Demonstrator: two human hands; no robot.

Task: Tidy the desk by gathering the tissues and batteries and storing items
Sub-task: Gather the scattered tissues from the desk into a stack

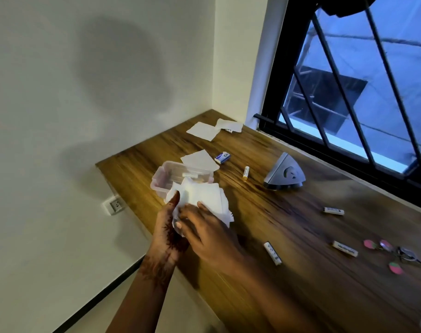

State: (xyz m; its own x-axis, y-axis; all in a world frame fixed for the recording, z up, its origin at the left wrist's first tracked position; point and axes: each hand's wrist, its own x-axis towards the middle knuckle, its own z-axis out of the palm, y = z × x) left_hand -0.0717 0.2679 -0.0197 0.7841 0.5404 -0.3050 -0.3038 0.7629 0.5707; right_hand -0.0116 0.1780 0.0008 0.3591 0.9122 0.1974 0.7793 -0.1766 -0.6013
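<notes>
Both hands are on the bundle of tissues (204, 197), held over the near left part of the desk (264, 296), just in front of the clear plastic box (160, 175); the left hand (167, 228) grips it from below with the thumb up on the paper; the right hand (204, 234) closes on the near edge, fingers curled over the top, thumb tucked in against the paper. So part of the gathering looks done; several sheets are in that bundle, and the box holds a pale stick or two, likely batteries, though the plastic blurs them.

Plenty left, by my reading: one loose tissue (200, 159) lies just behind the box; two more tissues (203, 131) sit at the far corner, overlapping, with something small poking out under the farther one, too small to name. Batteries out on the wood: one (246, 173) near the small blue-and-white carton (222, 157); another (333, 210) well to the right; a third (272, 253) close to the right forearm; a fourth (345, 248) just beside the keyring with pink charms (387, 251). The grey wedge-shaped gadget (284, 173) stands by the window; whether it gets stored, I cannot tell. Roughly the middle of the job, I'd say.
</notes>
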